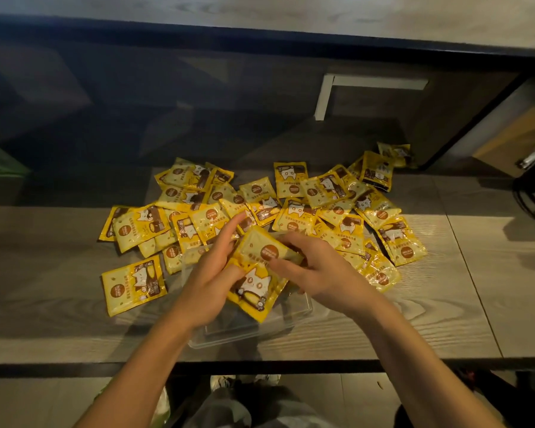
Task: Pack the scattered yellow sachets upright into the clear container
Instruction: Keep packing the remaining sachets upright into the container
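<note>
Both hands, left (212, 281) and right (314, 268), pinch yellow foil sachets (261, 273) above clear plastic container (294, 316); best square edges, lower upright.

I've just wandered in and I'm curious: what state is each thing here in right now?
Left hand: grips the held sachets.
Right hand: pinches the held sachets.
Held sachets: tilted, above the container.
Clear container: open-topped, on the table, looks mostly empty.
Scattered sachets: lying flat, overlapping.
</note>
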`<state>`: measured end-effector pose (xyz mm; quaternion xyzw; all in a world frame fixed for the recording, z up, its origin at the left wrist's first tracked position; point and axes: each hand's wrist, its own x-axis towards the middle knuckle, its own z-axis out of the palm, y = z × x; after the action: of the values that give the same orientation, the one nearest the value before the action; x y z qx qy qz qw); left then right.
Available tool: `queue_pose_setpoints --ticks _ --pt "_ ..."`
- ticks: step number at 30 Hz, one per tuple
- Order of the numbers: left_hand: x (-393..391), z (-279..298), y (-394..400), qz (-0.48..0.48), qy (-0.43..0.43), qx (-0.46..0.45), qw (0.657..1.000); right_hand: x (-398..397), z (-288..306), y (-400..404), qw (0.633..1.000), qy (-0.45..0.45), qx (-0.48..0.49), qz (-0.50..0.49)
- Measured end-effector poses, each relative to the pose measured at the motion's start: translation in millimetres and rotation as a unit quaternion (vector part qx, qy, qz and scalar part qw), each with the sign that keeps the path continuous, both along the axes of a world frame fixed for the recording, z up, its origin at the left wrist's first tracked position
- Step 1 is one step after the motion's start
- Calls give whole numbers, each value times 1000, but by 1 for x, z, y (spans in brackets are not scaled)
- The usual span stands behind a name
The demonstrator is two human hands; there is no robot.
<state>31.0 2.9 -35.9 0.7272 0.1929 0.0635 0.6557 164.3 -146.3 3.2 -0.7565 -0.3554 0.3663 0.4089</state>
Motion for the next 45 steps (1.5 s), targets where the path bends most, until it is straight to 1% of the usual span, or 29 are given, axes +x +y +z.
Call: queue_pose_setpoints --ticks 2,4,5,6,8,9,14,17,19,21,24,27,30,36,40,42,45 --pt "2 0 -1 6 11 46 999 -2 -4 0 999 27 12 -15" --pt "4 -1 -5 -8 31 105 994 -4 -10 0 999 11 -1 -34" --pt "5 -3 -6 -15 48 136 989 -6 -13 1 999 -18 -12 -44" --pt "5 -5 -6 -20 66 164 984 -8 -16 2 996 -65 -25 -49" --pt "3 -11 -7 -32 99 205 973 -17 -23 3 981 -175 -56 -58" --pt "2 -14 -8 -36 110 223 968 -22 -26 4 973 -210 -66 -65" --pt "0 -31 -13 -50 159 313 935 -42 -35 9 954 -276 -82 -87" --pt "4 -39 -16 -38 177 361 915 -49 -35 14 926 -345 -111 -103" --pt "7 -37 -21 -11 178 353 918 -53 -33 18 908 -371 -137 -136" --pt "8 -36 -25 2 151 344 927 -58 -33 22 900 -374 -165 -150" --pt "8 -37 -25 -20 118 373 920 -65 -35 28 893 -359 -204 -181" --pt "12 -42 -22 -52 148 385 909 -70 -39 31 872 -376 -232 -211" --pt "17 -45 -23 -77 167 373 909 -69 -45 31 883 -332 -242 -227" --pt "22 -52 -23 -93 172 379 904 -70 -49 21 895 -304 -217 -244" --pt "24 -58 -26 -90 164 385 904 -77 -45 7 899 -339 -148 -235" --pt "25 -60 -29 -80 155 379 909 -78 -45 -1 893 -359 -118 -244" --pt "27 -64 -32 -70 143 354 922 -65 -51 -16 867 -392 -105 -290"
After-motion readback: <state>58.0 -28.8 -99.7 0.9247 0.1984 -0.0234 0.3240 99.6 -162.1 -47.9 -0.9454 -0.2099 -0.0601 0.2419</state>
